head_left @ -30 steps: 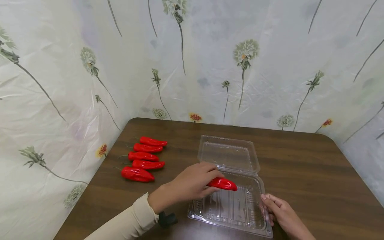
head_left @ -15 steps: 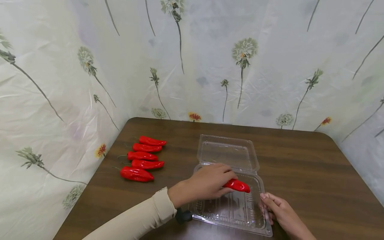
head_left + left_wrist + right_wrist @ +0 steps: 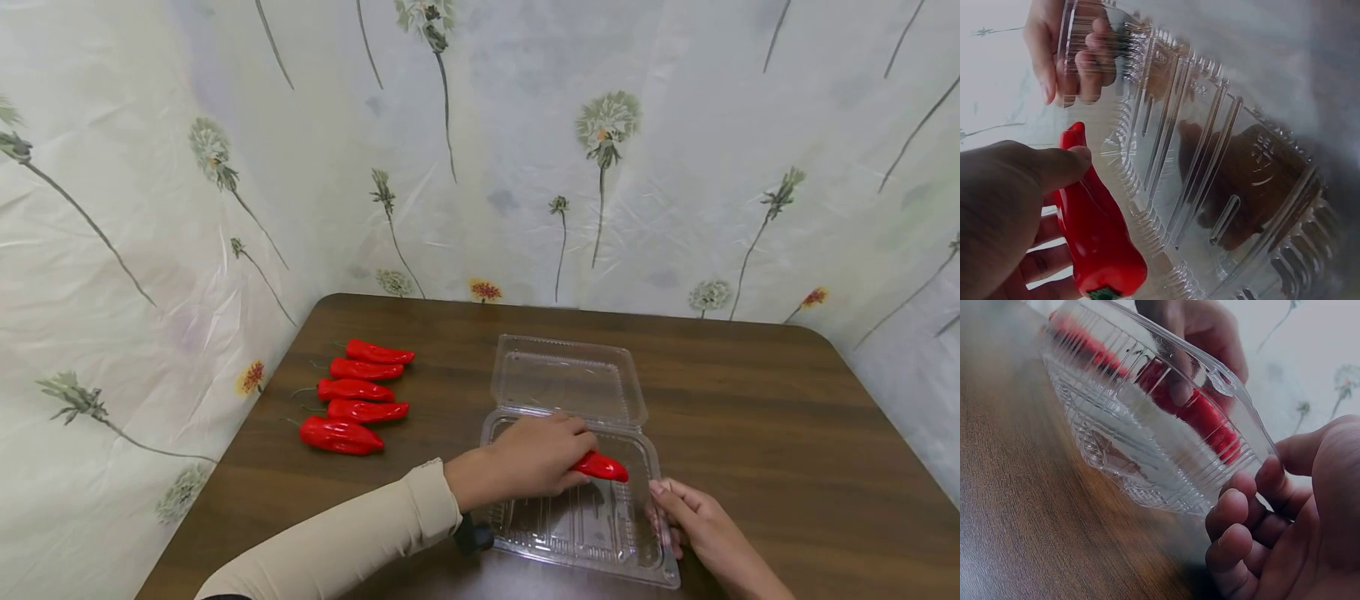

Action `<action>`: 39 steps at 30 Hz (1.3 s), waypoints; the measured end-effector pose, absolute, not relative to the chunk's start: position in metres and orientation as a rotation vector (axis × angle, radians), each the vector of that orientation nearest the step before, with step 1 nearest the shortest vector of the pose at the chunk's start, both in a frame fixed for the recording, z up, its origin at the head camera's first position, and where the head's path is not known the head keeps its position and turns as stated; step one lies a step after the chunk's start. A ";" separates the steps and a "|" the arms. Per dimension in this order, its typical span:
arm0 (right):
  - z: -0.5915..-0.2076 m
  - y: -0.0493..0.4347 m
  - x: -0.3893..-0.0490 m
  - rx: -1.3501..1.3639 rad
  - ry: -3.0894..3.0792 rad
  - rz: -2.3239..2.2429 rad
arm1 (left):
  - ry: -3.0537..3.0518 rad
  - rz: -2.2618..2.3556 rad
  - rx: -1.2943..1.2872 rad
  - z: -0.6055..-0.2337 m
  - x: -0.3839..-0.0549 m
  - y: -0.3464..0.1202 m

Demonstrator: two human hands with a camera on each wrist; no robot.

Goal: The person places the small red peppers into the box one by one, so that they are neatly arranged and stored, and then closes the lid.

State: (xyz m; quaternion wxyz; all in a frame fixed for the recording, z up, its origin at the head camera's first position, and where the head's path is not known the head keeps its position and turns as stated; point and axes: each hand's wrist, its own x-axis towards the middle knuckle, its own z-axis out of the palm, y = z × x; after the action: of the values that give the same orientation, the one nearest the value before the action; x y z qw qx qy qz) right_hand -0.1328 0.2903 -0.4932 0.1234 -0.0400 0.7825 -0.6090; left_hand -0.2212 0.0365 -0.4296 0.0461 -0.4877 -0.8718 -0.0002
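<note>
A glossy red chili pepper (image 3: 1094, 231) with a green stem end is pinched between the thumb and fingers of my left hand (image 3: 536, 458). That hand is over the base of a clear plastic clamshell container (image 3: 562, 537), whose lid (image 3: 570, 383) lies folded back on the far side. In the left wrist view the thumb presses along the pepper near its tip. My right hand (image 3: 697, 521) grips the right rim of the base with thumb and fingers. Through the clear wall (image 3: 1147, 444), the right wrist view shows the held pepper and the left fingers.
Several red peppers (image 3: 341, 436) with thin stems lie in a column on the left of the brown wooden table (image 3: 750, 417). Flower-patterned sheeting (image 3: 495, 167) hangs behind and to the left. A dark wrist device (image 3: 474, 533) sits below the left cuff.
My left hand has carried the pepper rightward over the container base and lowered slightly. The right hand keeps its hold on the rim; the other peppers stay put.
</note>
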 end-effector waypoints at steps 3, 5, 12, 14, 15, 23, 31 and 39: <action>-0.493 0.290 -0.133 -0.133 2.279 -1.769 | -2.683 0.039 -1.471 -0.432 -0.222 0.042; -0.493 0.290 -0.133 -0.140 2.277 -1.764 | -2.706 0.059 -1.466 -0.432 -0.221 0.045; -0.494 0.290 -0.133 -0.152 2.258 -1.767 | -2.716 0.163 -1.477 -0.435 -0.218 0.050; -0.493 0.291 -0.133 -0.155 2.253 -1.765 | -2.715 0.177 -1.480 -0.436 -0.218 0.050; -0.493 0.291 -0.133 -0.154 2.251 -1.763 | -2.716 0.179 -1.482 -0.436 -0.218 0.050; -0.491 0.292 -0.133 -0.131 2.237 -1.762 | -2.734 0.136 -1.491 -0.438 -0.219 0.050; -0.492 0.292 -0.133 -0.146 2.235 -1.776 | -2.744 0.115 -1.488 -0.438 -0.219 0.049; -0.494 0.295 -0.134 -0.207 2.202 -1.780 | -2.765 0.045 -1.491 -0.434 -0.220 0.040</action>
State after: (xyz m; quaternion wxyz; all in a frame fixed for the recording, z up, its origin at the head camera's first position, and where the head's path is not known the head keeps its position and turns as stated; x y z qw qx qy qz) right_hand -0.1342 0.2948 -0.4939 0.1507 -0.0722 0.7666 -0.6200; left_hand -0.2205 0.0398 -0.4336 0.0000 -0.4747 -0.8800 0.0142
